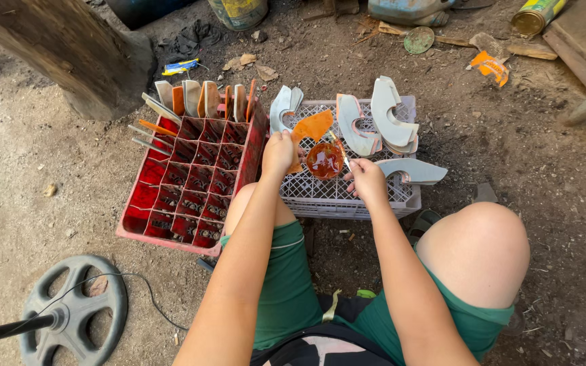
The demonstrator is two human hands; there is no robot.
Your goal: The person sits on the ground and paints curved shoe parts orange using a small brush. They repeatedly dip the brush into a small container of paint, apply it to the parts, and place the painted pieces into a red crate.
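Left hand (280,153): fingers clamped on orange-coated curved piece (312,127).
Right hand (366,179): fingers together on thin brush (340,150).
Glue pot (325,160): on white crate (334,193), at 3 o'clock of red crate (194,177).

Support surface: bare dirt ground (523,163). White plastic crate (347,196) sits upturned on it. Touching the crate's left side: red compartmented crate (184,183). Beyond the crate: tin can (538,15), round lid (418,40), orange scrap (490,66). Well left and nearer than it: grey spoked fan base (76,308) with cable.
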